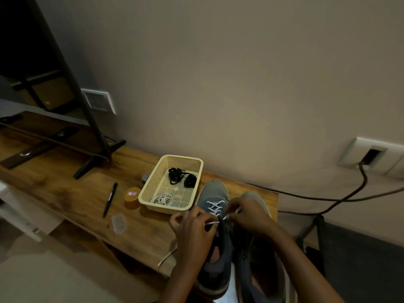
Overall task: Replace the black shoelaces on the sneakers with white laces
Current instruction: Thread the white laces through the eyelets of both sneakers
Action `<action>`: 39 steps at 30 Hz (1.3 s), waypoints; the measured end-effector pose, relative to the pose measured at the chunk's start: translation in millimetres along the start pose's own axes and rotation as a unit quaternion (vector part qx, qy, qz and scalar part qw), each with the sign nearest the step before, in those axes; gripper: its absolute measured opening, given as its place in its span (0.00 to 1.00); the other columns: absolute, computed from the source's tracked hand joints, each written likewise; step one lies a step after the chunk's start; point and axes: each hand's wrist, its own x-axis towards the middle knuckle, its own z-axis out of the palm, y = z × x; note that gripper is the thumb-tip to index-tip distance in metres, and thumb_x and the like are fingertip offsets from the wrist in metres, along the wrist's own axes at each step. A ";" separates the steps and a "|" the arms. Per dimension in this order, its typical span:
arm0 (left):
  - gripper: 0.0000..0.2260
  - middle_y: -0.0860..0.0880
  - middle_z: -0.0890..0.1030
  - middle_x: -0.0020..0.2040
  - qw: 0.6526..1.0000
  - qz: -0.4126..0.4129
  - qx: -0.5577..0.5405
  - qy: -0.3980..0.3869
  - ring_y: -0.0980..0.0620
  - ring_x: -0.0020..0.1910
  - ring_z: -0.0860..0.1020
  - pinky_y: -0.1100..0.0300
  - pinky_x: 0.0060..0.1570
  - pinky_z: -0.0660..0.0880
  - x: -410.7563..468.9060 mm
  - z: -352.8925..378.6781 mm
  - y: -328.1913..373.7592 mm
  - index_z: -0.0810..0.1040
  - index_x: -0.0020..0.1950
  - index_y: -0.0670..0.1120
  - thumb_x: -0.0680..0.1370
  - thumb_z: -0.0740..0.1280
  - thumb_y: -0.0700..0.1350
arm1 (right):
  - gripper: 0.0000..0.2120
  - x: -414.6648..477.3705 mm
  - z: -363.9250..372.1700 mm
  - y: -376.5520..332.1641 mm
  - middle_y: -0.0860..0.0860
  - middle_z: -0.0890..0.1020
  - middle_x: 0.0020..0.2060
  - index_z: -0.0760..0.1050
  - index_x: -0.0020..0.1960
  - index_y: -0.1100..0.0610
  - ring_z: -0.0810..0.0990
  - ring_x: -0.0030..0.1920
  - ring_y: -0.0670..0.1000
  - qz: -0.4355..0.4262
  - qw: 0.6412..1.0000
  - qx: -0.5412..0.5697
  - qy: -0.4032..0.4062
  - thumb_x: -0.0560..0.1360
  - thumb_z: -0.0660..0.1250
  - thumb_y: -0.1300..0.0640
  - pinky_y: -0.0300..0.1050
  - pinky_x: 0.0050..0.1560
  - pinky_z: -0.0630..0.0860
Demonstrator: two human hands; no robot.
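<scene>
Two grey-blue sneakers stand side by side at the wooden table's right end. The left sneaker (213,193) carries a white lace (215,207) crossed through its lower eyelets. My left hand (193,226) pinches one white lace end on the shoe's left side. My right hand (249,213) pinches the other end above the tongue and covers much of the right sneaker (254,196). A loose tail of white lace (167,256) hangs over the table's front edge. Black laces (180,177) lie bundled in the cream basket (153,182), with a coiled white lace (162,200) at its near end.
A black pen (110,200), an orange round tin (131,197) and a small clear plastic case (118,223) lie left of the basket. A screen's black stand (96,158) occupies the table's left. Dark cables (341,197) run from a wall socket at right.
</scene>
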 end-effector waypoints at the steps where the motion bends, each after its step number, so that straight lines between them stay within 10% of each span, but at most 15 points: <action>1: 0.12 0.59 0.75 0.38 1.000 -0.003 -0.001 -0.003 0.58 0.41 0.77 0.60 0.47 0.51 0.1 -0.1 -0.4 0.79 0.37 0.59 0.60 0.79 0.49 | 0.04 -1.0 1.4 -3.9 0.49 0.78 0.37 0.80 0.44 0.59 0.73 0.33 0.40 -0.011 1.000 -0.017 -0.010 0.73 0.67 0.64 0.28 0.34 0.68; 12: 0.09 0.59 0.77 0.42 0.999 -0.037 -0.019 -0.032 0.59 0.47 0.76 0.60 0.52 0.50 0.5 -5.8 1.3 0.80 0.42 0.59 0.68 0.75 0.45 | 0.13 -6.1 -29.0 12.4 0.49 0.79 0.33 0.74 0.32 0.54 0.77 0.38 0.50 0.035 0.992 0.059 0.105 0.73 0.66 0.66 0.42 0.41 0.73; 17: 0.17 0.62 0.71 0.48 0.997 -0.063 -0.044 -0.027 0.59 0.54 0.69 0.60 0.52 0.52 2.2 -14.8 3.3 0.70 0.53 0.62 0.70 0.73 0.51 | 0.12 -10.0 -21.7 11.8 0.47 0.72 0.62 0.80 0.54 0.48 0.65 0.63 0.52 0.005 0.990 -0.097 0.100 0.72 0.69 0.56 0.44 0.60 0.61; 26: 0.15 0.56 0.78 0.52 0.990 -0.092 0.060 0.089 0.51 0.54 0.68 0.53 0.52 0.56 -5.2 -14.2 1.2 0.76 0.28 0.56 0.55 0.80 0.57 | 0.08 -7.5 -6.9 2.9 0.38 0.71 0.63 0.80 0.49 0.43 0.58 0.69 0.51 -0.043 0.962 -0.250 0.098 0.72 0.66 0.45 0.49 0.64 0.54; 34: 0.18 0.55 0.77 0.53 0.988 -0.124 0.021 0.085 0.47 0.57 0.71 0.53 0.54 0.56 -6.0 -9.8 3.9 0.73 0.36 0.57 0.56 0.80 0.55 | 0.11 -14.6 -20.2 8.7 0.41 0.66 0.69 0.78 0.54 0.41 0.57 0.70 0.53 0.003 0.962 -0.244 0.123 0.73 0.65 0.47 0.48 0.64 0.54; 39: 0.21 0.60 0.76 0.56 0.984 -0.168 -0.051 0.019 0.55 0.62 0.69 0.54 0.60 0.54 -4.0 -12.8 3.0 0.72 0.59 0.59 0.68 0.73 0.56 | 0.08 -9.9 2.7 -3.4 0.39 0.64 0.70 0.80 0.51 0.42 0.50 0.73 0.53 -0.046 0.964 -0.254 0.069 0.73 0.66 0.44 0.57 0.70 0.45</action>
